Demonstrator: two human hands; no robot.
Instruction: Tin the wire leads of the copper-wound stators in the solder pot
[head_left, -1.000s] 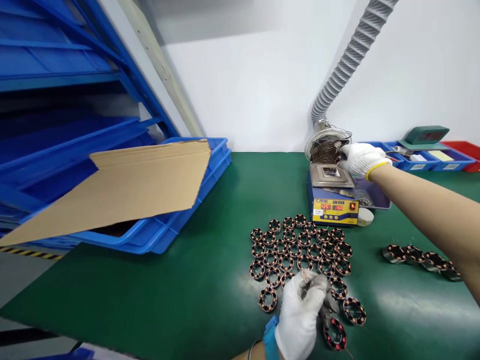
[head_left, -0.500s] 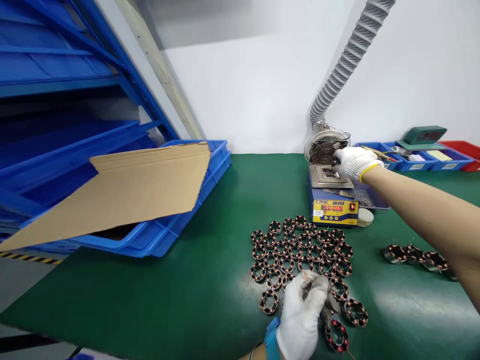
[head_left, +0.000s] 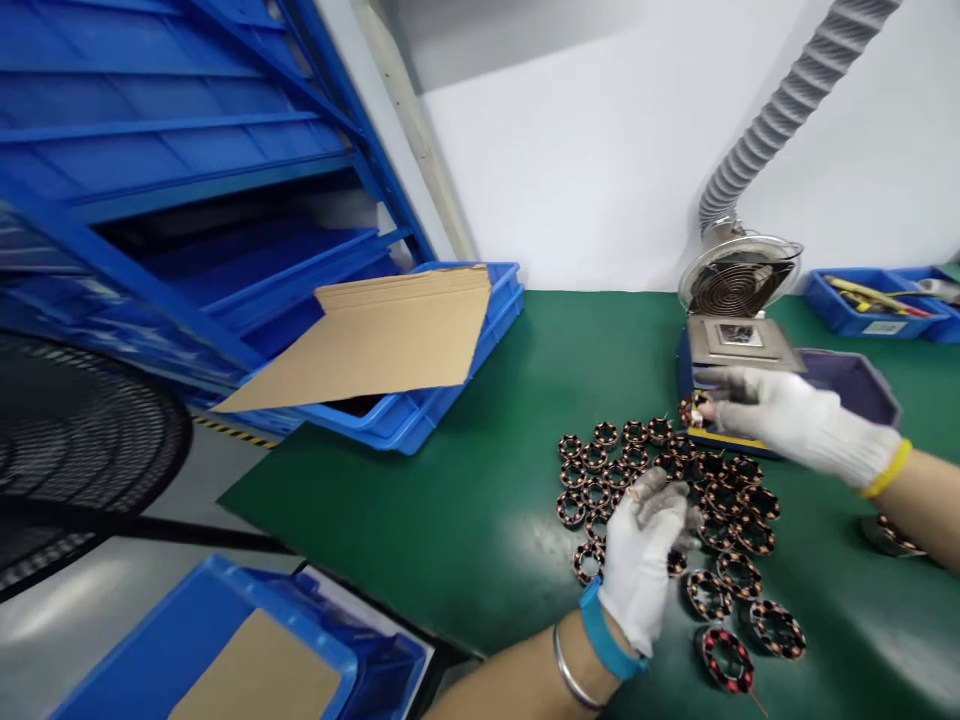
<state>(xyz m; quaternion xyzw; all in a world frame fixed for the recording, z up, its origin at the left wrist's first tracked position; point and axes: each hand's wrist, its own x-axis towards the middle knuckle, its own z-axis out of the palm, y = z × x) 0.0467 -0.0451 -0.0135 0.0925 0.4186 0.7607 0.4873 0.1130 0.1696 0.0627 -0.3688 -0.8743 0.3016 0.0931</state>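
Note:
My right hand (head_left: 780, 410), in a white glove with a yellow cuff, pinches a motor stator (head_left: 690, 410) wound with copper wire. It is in front of the blue and yellow solder pot (head_left: 742, 345) and covers most of its front panel. My left hand (head_left: 641, 550), gloved with dirty fingertips, hovers over a cluster of stators (head_left: 596, 492) on the green table. Its fingers are loosely bent and apart, somewhat blurred, and no object shows in them. A stator with red windings (head_left: 726, 660) lies nearest me, a loose wire sticking out.
A grey fume hose (head_left: 795, 110) ends in a round hood (head_left: 739, 280) behind the pot. Blue bins (head_left: 874, 305) stand at back right. Cardboard (head_left: 390, 340) covers a blue crate on the left, near a black fan (head_left: 82, 460). More stators (head_left: 889, 535) sit under my right forearm.
My right hand has come down and towards me from the pot's top, now with a stator in it. My left hand has lifted off the nearer stators. The view has swung left.

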